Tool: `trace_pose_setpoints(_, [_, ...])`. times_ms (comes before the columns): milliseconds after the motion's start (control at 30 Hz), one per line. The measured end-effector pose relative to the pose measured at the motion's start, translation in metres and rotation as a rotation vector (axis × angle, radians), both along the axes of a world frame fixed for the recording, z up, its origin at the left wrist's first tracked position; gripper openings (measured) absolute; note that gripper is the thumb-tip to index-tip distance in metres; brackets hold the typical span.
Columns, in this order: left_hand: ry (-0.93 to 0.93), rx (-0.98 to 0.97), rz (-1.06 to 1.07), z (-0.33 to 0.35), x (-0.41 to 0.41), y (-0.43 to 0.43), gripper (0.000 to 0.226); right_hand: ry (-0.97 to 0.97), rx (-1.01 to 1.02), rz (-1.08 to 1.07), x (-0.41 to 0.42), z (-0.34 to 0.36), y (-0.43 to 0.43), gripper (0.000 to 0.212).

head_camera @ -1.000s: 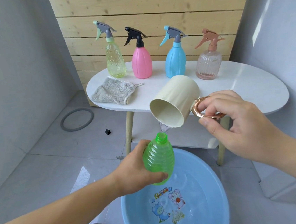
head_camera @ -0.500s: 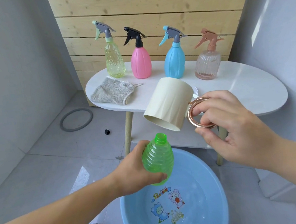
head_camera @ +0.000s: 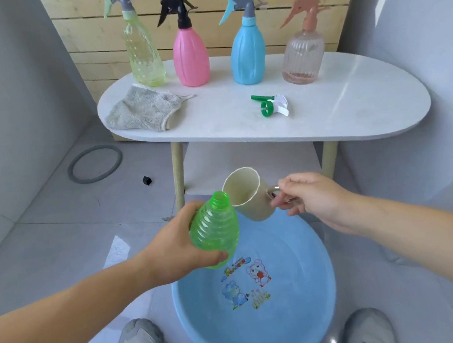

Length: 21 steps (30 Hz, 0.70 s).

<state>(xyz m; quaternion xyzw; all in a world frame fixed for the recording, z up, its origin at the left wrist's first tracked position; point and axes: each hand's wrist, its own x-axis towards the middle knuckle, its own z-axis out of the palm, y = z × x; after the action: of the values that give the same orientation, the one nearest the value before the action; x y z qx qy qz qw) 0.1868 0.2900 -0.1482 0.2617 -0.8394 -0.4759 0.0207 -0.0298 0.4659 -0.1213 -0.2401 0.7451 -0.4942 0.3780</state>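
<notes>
While my left hand [head_camera: 176,248] grips the uncapped green bottle [head_camera: 216,229] above the blue basin [head_camera: 309,274], my right hand [head_camera: 316,201] holds the cream cup [head_camera: 250,198] by its handle (mostly hidden under my fingers). Whether the cup's rim touches the bottle's neck, I cannot tell.
</notes>
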Motion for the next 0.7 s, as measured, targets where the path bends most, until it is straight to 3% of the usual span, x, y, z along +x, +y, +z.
trace_pose_setpoints(167, [-0.039, 0.04, 0.003, -0.034, -0.009, 0.0, 0.079, 0.141, 0.317, 0.159, -0.015, -0.083, 0.0, 0.031])
trace_pose_setpoints(267, [-0.06, 0.076, -0.002, -0.058, -0.016, 0.005, 0.077, 0.212, 0.393, 0.214, -0.022, -0.123, -0.001, 0.033])
trace_pose_setpoints(433, [-0.109, 0.121, 0.012, -0.103, -0.016, 0.011, 0.078, 0.415, 0.409, 0.362, -0.023, -0.182, -0.003, 0.034])
trace_pose_setpoints(567, [-0.152, 0.129, 0.004, -0.128, -0.01, 0.009, 0.077, 0.61, 0.359, 0.585, -0.029, -0.221, -0.002, 0.021])
trace_pose_setpoints(700, [-0.174, 0.138, 0.018, -0.147, -0.003, 0.006, 0.079, 0.693, 0.319, 0.707, -0.036, -0.242, -0.002, 0.016])
